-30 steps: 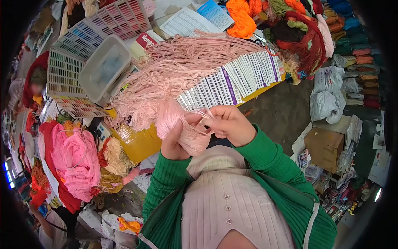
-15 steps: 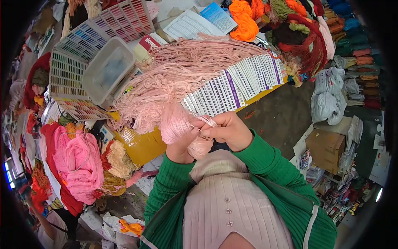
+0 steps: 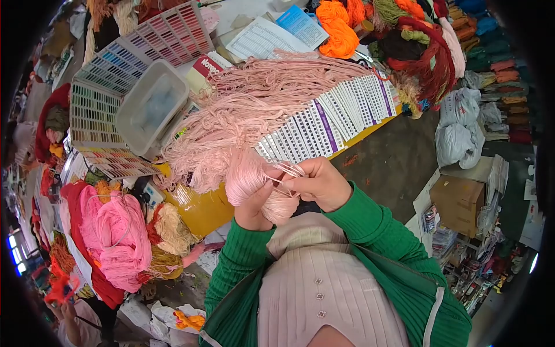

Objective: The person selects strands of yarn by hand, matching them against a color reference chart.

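Observation:
A pale pink thread skein [image 3: 245, 176] hangs over my left hand [image 3: 253, 209], whose fingers are closed around it. My right hand [image 3: 325, 186] pinches a few strands drawn from the same skein between thumb and fingers. Both hands are close together in front of my body, at the table's near edge. Just beyond them lie a large heap of pink thread [image 3: 254, 95] and a slanting row of white cards with punched holes [image 3: 306, 134], some with purple edges. Part of the left fingers is hidden behind the skein.
A clear plastic tub [image 3: 151, 107] stands left beside a folding colour chart [image 3: 104, 72]. Papers [image 3: 269, 39] and orange yarn [image 3: 337, 37] lie at the back. Bright pink yarn [image 3: 118, 237] sits lower left, near another person [image 3: 75, 327]. Right are plastic bags [image 3: 458, 127] and a cardboard box [image 3: 457, 202].
The strands between my hands are spread a little wider, and my right hand has shifted slightly. At lower left, the other person's hands and some red-orange yarn have moved. The view has shifted slightly.

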